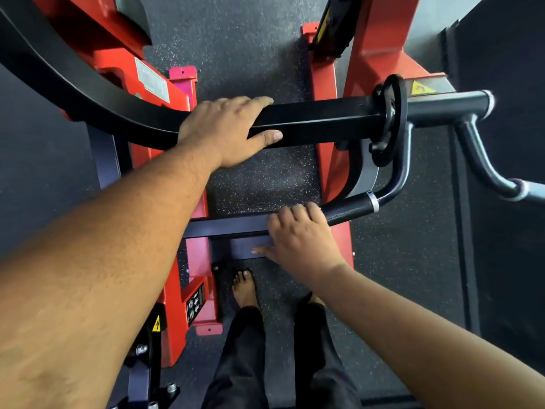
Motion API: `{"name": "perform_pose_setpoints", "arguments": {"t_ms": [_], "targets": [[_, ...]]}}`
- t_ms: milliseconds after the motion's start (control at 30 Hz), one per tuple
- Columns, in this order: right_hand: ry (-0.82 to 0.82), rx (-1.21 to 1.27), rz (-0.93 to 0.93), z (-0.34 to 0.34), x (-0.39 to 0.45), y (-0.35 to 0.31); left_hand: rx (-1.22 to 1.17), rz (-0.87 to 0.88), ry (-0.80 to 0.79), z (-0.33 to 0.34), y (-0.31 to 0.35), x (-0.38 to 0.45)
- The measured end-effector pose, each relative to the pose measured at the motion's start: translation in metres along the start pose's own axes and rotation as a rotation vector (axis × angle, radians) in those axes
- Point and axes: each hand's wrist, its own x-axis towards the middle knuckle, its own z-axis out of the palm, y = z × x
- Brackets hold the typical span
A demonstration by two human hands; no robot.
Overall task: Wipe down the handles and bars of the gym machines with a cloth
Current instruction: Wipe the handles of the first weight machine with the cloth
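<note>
My left hand (pixel 227 128) rests on the thick black lever bar (pixel 318 119) of a red gym machine, fingers lying fairly straight over its top and the thumb along its near side. My right hand (pixel 298 240) sits lower, its fingers curled over the near end of the black rubber handle grip (pixel 351 206), with the thumb stretched out to the left. No cloth shows in either hand. A grey weight horn (pixel 448 103) sticks out to the right past a black collar (pixel 389 119).
The red frame (pixel 368 54) rises on the right and more red frame (pixel 174 305) stands on the left. A purple crossbar (pixel 224 225) runs below my hands. A grey curved handle (pixel 483 160) is at the right. My bare foot (pixel 244 290) stands on the speckled black floor (pixel 259 178).
</note>
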Motion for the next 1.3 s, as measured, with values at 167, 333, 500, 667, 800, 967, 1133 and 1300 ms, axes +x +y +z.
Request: {"name": "perform_pose_setpoints", "arguments": {"t_ms": [167, 333, 500, 667, 800, 967, 1133, 1300], "targets": [[0.041, 0.031, -0.052, -0.003, -0.022, 0.044, 0.009, 0.004, -0.009, 0.0, -0.001, -0.001], [0.04, -0.099, 0.169, -0.001, -0.067, 0.139, 0.016, 0.007, 0.0, -0.001, 0.0, -0.002], [0.091, 0.133, 0.318, 0.005, -0.064, 0.124, 0.017, 0.014, -0.003, -0.002, 0.001, 0.0], [0.145, 0.295, 0.339, 0.012, -0.075, 0.117, 0.029, 0.021, -0.006, -0.002, 0.002, -0.002], [0.154, 0.688, 0.544, 0.009, -0.062, 0.147, 0.016, 0.009, -0.015, -0.004, 0.002, -0.001], [0.494, 1.608, 0.894, 0.0, -0.057, 0.104, 0.001, 0.005, -0.006, -0.004, 0.003, -0.004], [0.67, 2.046, 1.224, -0.023, -0.042, 0.066, -0.006, -0.003, -0.008, -0.003, 0.003, -0.003], [0.649, 2.042, 1.328, -0.012, -0.041, 0.041, 0.015, -0.014, 0.0, -0.007, 0.0, -0.006]]}}
